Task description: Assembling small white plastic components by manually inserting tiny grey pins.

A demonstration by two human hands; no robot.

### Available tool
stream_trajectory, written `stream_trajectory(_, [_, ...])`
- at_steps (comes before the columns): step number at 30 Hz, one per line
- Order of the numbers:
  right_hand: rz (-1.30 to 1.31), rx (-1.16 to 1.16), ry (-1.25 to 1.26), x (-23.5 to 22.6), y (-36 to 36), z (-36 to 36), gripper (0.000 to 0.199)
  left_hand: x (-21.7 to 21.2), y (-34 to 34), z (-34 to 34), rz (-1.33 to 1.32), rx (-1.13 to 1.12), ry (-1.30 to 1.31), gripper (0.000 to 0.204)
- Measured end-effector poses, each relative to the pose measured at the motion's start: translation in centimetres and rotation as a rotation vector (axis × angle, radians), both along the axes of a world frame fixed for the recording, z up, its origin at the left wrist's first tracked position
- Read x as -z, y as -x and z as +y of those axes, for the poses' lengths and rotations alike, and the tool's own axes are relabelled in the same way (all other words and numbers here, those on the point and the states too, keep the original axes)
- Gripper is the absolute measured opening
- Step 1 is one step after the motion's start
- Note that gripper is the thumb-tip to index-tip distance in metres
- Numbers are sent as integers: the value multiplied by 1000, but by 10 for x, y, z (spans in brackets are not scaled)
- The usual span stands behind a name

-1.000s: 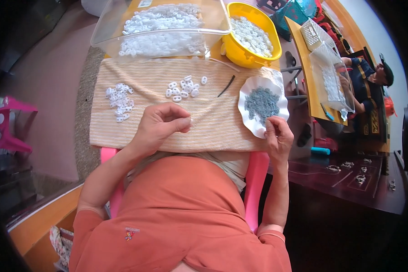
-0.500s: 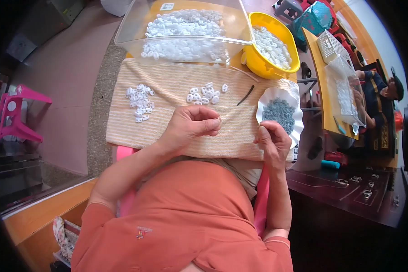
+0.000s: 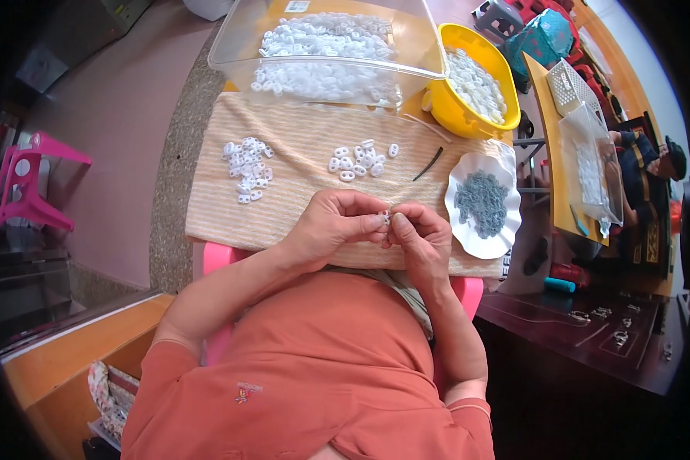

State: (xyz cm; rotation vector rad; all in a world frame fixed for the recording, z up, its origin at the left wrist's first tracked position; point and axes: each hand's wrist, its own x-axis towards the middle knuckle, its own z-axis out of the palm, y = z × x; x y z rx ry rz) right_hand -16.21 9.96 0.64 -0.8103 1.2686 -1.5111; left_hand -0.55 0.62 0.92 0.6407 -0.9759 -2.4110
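My left hand (image 3: 330, 228) pinches a small white plastic piece (image 3: 386, 215) between thumb and index finger. Against that piece rest the fingertips of my right hand (image 3: 423, 239), also pinched; whatever they hold is too small to make out. Beyond my hands, white oval pieces with two holes (image 3: 360, 159) lie loosely grouped on a striped towel (image 3: 284, 153). A denser pile of similar white pieces (image 3: 247, 165) sits to the left. Right of my right hand stands a white fluted dish (image 3: 487, 247) filled with small grey-blue parts (image 3: 481, 205).
A clear plastic bin (image 3: 326, 80) of white pieces stands at the back, beside a yellow basin (image 3: 468, 123) holding more. A thin dark strip (image 3: 428, 164) lies on the towel. Another person (image 3: 644, 157) sits at a table on the right. A pink stool (image 3: 34, 184) stands left.
My right hand has moved left from beside the fluted dish to meet my left hand at the small white piece. The whole view has shifted slightly.
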Motion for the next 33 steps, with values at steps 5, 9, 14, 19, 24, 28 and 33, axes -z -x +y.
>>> stream_trajectory(5, [-73, -26, -43, 0, -1, 2, 12, 3, -1, 2, 3, -3, -23, 21])
stream_trajectory(9, [-108, -47, -21, -1, -1, 2, 13, 2, -1, 1, 19, -1, -64, 21])
stream_trajectory(14, [-169, -50, -3, 2, -1, 2, 13, 4, -2, 0, 17, 2, -98, 19])
stream_trajectory(19, [-193, -74, 17, 3, 1, 2, 14, 6, -2, 0, 35, 4, -102, 18])
stream_trajectory(24, [-226, -63, 9, 6, -1, 2, 14, 8, -2, 0, 38, 6, -106, 18])
stream_trajectory(28, [-243, -61, 10, 7, -1, 2, 14, 8, -2, -1, 40, 12, -107, 18])
stream_trajectory(33, [-186, -55, -7, 4, -3, 2, 13, 9, -3, -1, 55, 20, -96, 19])
